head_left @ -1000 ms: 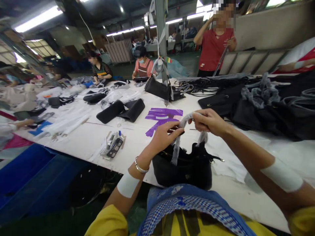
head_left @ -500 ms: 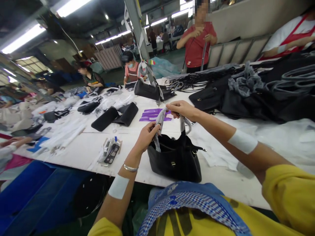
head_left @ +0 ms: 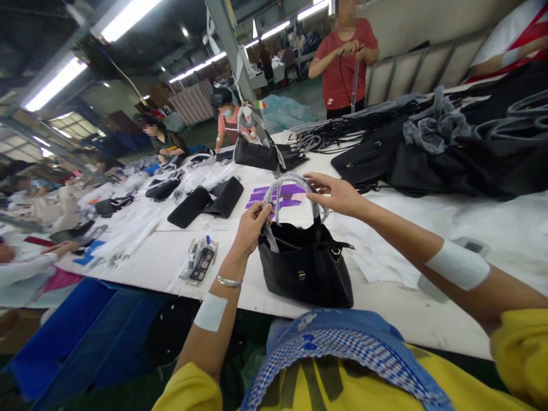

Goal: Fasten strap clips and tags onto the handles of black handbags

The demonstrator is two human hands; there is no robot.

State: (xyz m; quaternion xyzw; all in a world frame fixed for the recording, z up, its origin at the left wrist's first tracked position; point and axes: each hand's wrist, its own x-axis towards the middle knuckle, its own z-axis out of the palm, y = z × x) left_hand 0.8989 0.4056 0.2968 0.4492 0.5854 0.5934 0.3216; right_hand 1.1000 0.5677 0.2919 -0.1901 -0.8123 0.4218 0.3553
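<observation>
A black handbag stands upright near the front edge of the white table. Its handle, wrapped in grey-white foam sheet, arches above it. My left hand is closed on the left end of the wrapped handle. My right hand rests over the right side of the handle with fingers stretched out.
A pile of black bags and grey wrapping fills the right side. Black pouches, purple tape marks and a small packet of tools lie to the left. Other people work across the table. A blue bin stands below left.
The handle has been stood up into an arch over the bag. My right hand went from gripping the wrapped handle to lying open beside it; the view shifted.
</observation>
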